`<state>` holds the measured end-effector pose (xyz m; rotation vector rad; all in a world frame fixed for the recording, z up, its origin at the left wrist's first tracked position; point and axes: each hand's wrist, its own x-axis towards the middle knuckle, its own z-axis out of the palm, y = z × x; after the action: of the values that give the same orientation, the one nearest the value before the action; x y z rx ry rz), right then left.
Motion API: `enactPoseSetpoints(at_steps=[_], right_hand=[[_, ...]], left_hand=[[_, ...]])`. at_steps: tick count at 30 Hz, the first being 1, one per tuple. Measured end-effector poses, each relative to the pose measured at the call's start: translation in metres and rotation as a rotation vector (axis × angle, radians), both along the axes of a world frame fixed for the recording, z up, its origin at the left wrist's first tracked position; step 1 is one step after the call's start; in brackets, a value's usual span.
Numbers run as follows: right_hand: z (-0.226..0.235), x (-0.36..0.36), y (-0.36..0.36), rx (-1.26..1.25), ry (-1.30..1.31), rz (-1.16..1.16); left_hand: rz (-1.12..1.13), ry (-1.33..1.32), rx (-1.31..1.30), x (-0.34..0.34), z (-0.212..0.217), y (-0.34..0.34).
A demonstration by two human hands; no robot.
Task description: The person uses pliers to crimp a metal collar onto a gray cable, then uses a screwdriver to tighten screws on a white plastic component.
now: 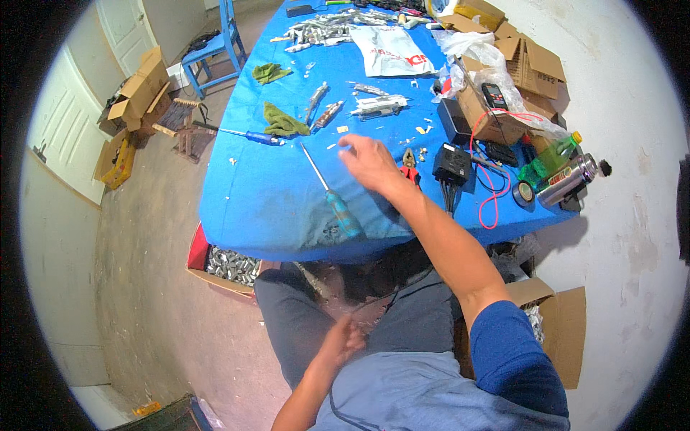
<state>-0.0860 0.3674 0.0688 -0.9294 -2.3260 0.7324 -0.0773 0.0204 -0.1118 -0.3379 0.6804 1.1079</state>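
My right hand (pixel 370 164) reaches over the blue-covered table (pixel 266 208), its bent fingers apart and nothing visible in them. Beside it, to the left, lies a screwdriver (pixel 338 208) with a teal handle. Red-handled pliers (pixel 409 169) lie just right of the hand, partly hidden by the wrist. Low over my lap, my left hand (pixel 343 343) is curled closed and slightly blurred; what it holds, if anything, I cannot make out. Small white bits (pixel 342 129) and a stack of slim grey-white parts (pixel 379 105) lie beyond the right hand.
A blue-handled screwdriver (pixel 262 138) and green cloth (pixel 284 121) lie at left. At right are a black box with cables (pixel 453 164), a green bottle (pixel 550 161) and a steel flask (pixel 568 179). Below stand a bin of metal pieces (pixel 233 266) and a carton (pixel 564 334).
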Motion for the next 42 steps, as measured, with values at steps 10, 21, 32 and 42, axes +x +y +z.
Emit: enactPoseSetpoints(at_steps=[10, 21, 32, 42], right_hand=[[-0.047, -0.075, 0.089, -0.116, 0.112, -0.256], [-0.026, -0.067, 0.123, 0.251, 0.047, -0.495], [-0.018, -0.031, 0.152, 0.503, -0.076, -0.188], [-0.042, -0.079, 0.133, 0.611, -0.219, 0.062]], left_hand=[[0.018, -0.009, -0.005, -0.007, 0.004, -0.003], [0.023, -0.065, -0.013, -0.012, 0.014, 0.003], [-0.008, -0.008, -0.1, -0.01, 0.01, 0.013], [-0.025, 0.036, -0.09, -0.013, 0.005, 0.018]])
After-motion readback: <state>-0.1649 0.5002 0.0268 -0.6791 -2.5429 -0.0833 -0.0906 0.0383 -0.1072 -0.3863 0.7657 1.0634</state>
